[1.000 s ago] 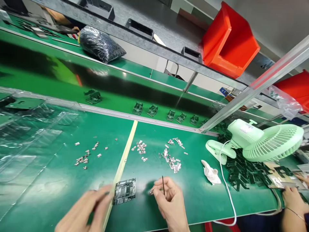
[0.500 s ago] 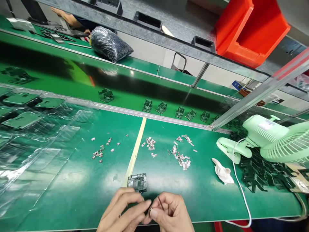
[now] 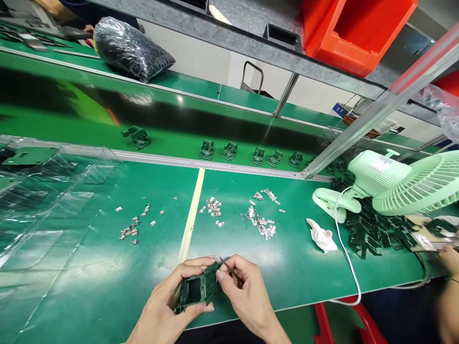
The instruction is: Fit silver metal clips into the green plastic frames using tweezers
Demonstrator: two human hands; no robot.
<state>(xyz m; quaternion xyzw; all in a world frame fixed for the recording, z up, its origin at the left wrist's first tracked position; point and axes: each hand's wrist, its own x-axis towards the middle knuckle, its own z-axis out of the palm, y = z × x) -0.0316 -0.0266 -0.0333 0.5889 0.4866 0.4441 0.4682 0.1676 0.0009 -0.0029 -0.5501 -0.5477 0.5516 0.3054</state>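
Note:
My left hand [image 3: 168, 301] grips a dark green plastic housing [image 3: 195, 289] just over the near edge of the bench, fingers along its top and thumb along its bottom. My right hand [image 3: 245, 291] is closed around a thin dark stick-like tool [image 3: 229, 268], whose tip points up and left. The right thumb and index fingertips meet at the housing's right side; whether they pinch a small part there is hidden. Beyond the hands lie small metal pieces: a pile [image 3: 213, 208] right of the yellow tape [image 3: 191, 215], a larger pile [image 3: 263, 223] farther right, and a scattering [image 3: 129, 230] on the left.
Clear plastic trays [image 3: 46, 224] cover the left side. Several green housings [image 3: 229, 151] line the ledge behind. A light green fan [image 3: 380, 181] with a white cable [image 3: 346, 248], a white cloth [image 3: 322, 235] and heaped dark parts [image 3: 369, 234] occupy the right. Another person's hand [image 3: 450, 260] shows at far right.
The housing has gone from lying on the bench into my left hand. My hands, together before, are now on either side of it. The view has shifted, and another person's hand appears at right.

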